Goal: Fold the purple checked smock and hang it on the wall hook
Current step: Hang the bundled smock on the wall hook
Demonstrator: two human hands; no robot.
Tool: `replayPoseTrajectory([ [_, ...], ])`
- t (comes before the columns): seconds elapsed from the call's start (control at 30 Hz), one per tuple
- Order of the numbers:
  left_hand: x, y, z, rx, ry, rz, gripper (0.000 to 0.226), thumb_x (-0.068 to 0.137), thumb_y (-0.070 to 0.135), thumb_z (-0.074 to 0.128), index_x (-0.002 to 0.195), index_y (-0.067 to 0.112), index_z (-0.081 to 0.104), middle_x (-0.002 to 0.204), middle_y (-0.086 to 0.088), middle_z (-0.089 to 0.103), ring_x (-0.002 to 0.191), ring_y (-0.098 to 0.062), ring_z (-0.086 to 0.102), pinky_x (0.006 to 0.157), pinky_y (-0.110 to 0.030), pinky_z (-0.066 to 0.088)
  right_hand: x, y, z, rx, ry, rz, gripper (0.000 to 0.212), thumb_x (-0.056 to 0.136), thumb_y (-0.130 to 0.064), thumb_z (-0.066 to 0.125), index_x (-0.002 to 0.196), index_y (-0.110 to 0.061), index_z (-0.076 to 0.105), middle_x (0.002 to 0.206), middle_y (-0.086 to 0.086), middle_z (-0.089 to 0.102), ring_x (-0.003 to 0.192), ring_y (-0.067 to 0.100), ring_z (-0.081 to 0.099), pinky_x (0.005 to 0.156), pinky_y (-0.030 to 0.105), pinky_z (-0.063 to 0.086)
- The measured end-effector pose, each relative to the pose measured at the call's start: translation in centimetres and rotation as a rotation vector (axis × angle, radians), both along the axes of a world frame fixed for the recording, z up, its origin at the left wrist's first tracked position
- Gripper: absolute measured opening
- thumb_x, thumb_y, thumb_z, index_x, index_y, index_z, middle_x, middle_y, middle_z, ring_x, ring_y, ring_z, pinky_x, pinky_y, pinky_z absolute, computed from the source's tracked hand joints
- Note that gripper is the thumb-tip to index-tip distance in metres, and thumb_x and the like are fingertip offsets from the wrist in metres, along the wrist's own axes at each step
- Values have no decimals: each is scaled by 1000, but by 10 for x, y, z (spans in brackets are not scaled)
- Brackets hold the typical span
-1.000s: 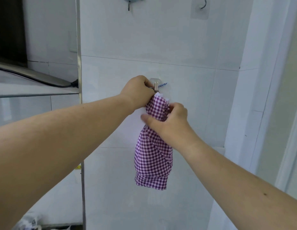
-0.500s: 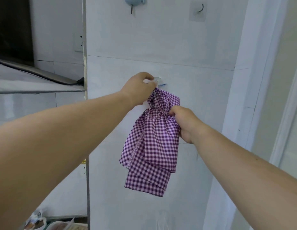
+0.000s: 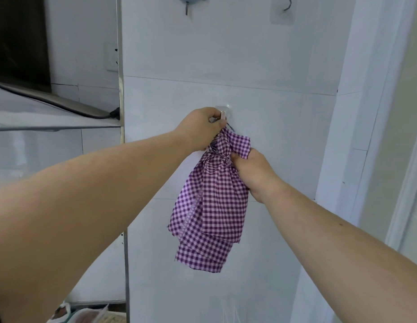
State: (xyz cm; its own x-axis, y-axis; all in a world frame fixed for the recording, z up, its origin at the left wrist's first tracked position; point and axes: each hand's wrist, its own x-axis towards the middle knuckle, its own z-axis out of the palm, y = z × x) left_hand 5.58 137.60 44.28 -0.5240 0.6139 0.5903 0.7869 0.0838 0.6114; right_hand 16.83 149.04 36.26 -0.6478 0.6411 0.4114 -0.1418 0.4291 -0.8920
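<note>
The purple checked smock (image 3: 209, 206) hangs bunched against the white tiled wall, its lower folds loose and spread. My left hand (image 3: 202, 130) grips the smock's top end right at the small metal wall hook (image 3: 223, 115); the fingers hide how the cloth sits on the hook. My right hand (image 3: 251, 173) holds the gathered cloth just below and to the right of the hook.
Two more hooks sit high on the wall, a blue one (image 3: 190, 1) and a clear stick-on one (image 3: 283, 10). A metal pole (image 3: 120, 94) runs down the wall's left edge, with a range hood (image 3: 39, 106) beyond it. A white door frame (image 3: 365, 113) stands at right.
The smock has loosened from a tight narrow bundle into wider, spread folds. My right hand slid from the front of the cloth to its right side. My left hand stayed at the hook.
</note>
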Motion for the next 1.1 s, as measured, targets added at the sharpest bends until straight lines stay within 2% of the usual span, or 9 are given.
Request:
replayPoseTrajectory([
  [0.1,-1,1,-5,41,-19,-1,29,104,39,60,129,25,67,108,4,67,93,-21,70,83,-45,64,4,-1,-3,-94,82,52,34,94,-50,74,112,-21,73,107,2,81,100,23,78,96,45,62],
  [0.17,2,-1,-13,92,-31,33,32,103,46,59,127,25,60,107,7,65,92,-14,68,79,-38,61,5,0,-3,-132,103,139,48,81,-48,84,115,-16,75,107,4,82,99,24,79,97,46,62],
  [0.27,10,-3,-36,57,-200,56,45,98,59,58,115,18,58,102,5,66,90,-10,65,73,-28,54,4,4,-2,-101,93,154,33,88,-31,86,117,-15,77,108,4,82,101,25,79,97,48,62],
  [0.37,14,-4,-52,-160,-351,-17,57,94,69,56,115,17,68,104,-1,74,94,-20,70,84,-36,58,1,6,-1,-73,108,132,22,94,-22,81,115,-15,79,105,5,82,97,25,80,94,48,63],
  [0.47,12,-1,-61,-77,-412,-110,42,104,57,50,123,22,64,110,1,73,98,-18,70,85,-35,57,-1,7,-1,-95,127,146,26,93,-22,83,117,-15,78,106,5,82,97,25,80,93,48,64],
  [0.53,11,3,-72,15,-471,-186,39,107,51,45,132,26,61,116,2,74,104,-20,71,97,-42,57,-4,4,-7,-136,162,156,28,93,-19,82,120,-13,76,107,5,82,98,25,80,91,46,64],
  [0.77,12,6,-81,91,-520,-268,31,110,42,42,127,30,65,118,4,75,107,-20,72,102,-45,55,-8,6,-13,-162,211,126,28,94,-10,79,122,-13,74,107,3,82,98,23,80,83,37,65],
  [1.0,12,4,-90,77,-491,-270,36,108,46,46,136,29,62,122,5,74,109,-18,72,103,-44,55,-7,6,-28,-149,200,121,30,96,-22,79,124,-15,73,110,1,81,99,19,79,91,40,64],
  [1.1,9,-7,-89,18,-536,-308,51,103,52,58,143,21,50,131,3,68,110,-15,69,94,-35,57,2,9,-33,-192,125,119,58,88,-49,83,133,-17,65,117,1,79,103,20,78,96,45,62],
])
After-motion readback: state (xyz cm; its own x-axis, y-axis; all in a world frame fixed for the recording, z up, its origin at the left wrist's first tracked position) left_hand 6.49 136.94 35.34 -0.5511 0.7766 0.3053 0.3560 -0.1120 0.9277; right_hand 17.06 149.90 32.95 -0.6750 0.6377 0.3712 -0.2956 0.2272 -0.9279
